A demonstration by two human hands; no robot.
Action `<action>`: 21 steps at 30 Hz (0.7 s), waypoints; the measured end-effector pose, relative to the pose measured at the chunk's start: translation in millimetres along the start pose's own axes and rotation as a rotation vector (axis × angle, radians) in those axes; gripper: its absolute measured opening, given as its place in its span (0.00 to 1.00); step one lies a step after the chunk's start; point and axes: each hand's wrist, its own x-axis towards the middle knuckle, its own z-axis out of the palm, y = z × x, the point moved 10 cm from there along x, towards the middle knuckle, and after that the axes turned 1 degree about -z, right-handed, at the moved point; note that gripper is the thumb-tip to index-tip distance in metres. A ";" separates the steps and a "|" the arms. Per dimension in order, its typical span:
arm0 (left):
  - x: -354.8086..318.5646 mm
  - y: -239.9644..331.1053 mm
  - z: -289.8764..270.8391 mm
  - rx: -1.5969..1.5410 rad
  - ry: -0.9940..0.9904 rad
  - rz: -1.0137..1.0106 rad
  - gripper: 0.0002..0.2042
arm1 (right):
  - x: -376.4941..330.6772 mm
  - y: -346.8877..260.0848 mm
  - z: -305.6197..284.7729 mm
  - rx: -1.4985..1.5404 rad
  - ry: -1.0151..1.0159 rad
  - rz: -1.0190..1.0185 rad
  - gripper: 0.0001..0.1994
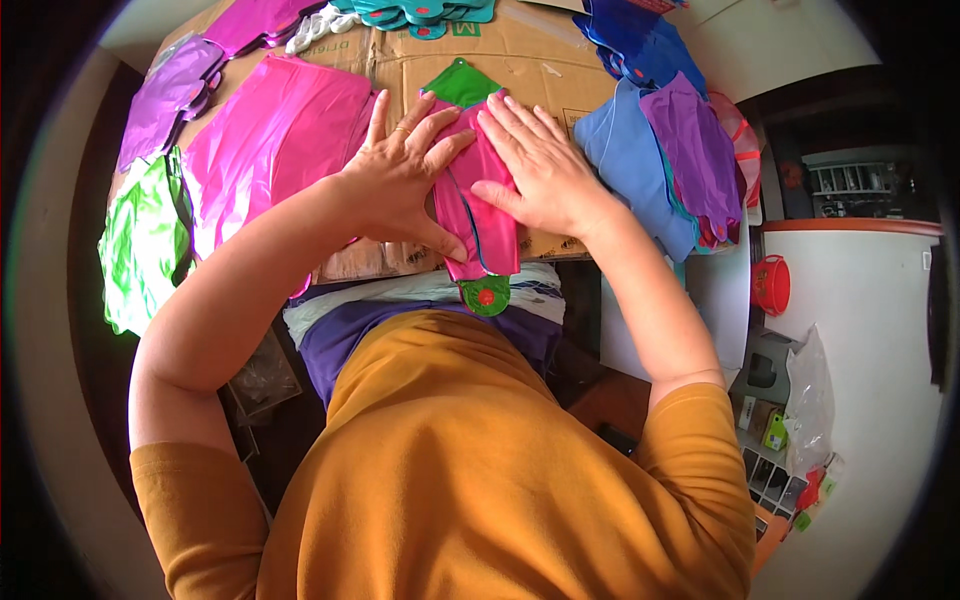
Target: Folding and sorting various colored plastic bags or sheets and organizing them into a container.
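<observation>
A narrow, folded pink foil piece [480, 215], much like an uninflated foil balloon, lies lengthwise in front of me. It has a green pointed top [462, 84] and a green rounded tab [487, 296] with a red dot, which hangs past the cardboard's near edge. A dark curved line runs down its lower half. My left hand [405, 170] presses on its left side, fingers spread and thumb low on the foil. Flat on its upper right side rests my right hand [545, 165], fingers stretched out. Neither hand grips anything.
Brown cardboard [400, 75] covers the work surface. Pink foil sheets [275, 150] lie left, beside green foil [148, 245] and purple foil [165, 105]. Teal pieces [425, 12] are at the back. Blue foil [625, 150] and purple foil [690, 150] hang over the right edge, near a red basket [770, 285].
</observation>
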 end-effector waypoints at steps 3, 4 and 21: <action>-2.6 -0.8 -0.5 -0.036 0.056 0.005 0.63 | -15.9 -25.6 -1.0 0.011 -0.046 -0.040 0.42; -2.9 -1.2 -0.5 -0.057 0.072 0.014 0.63 | -23.9 -33.3 -1.2 0.004 -0.078 -0.067 0.43; -5.4 -2.8 -7.7 -0.148 0.177 0.043 0.65 | -4.8 -20.5 -1.6 0.147 0.078 0.132 0.37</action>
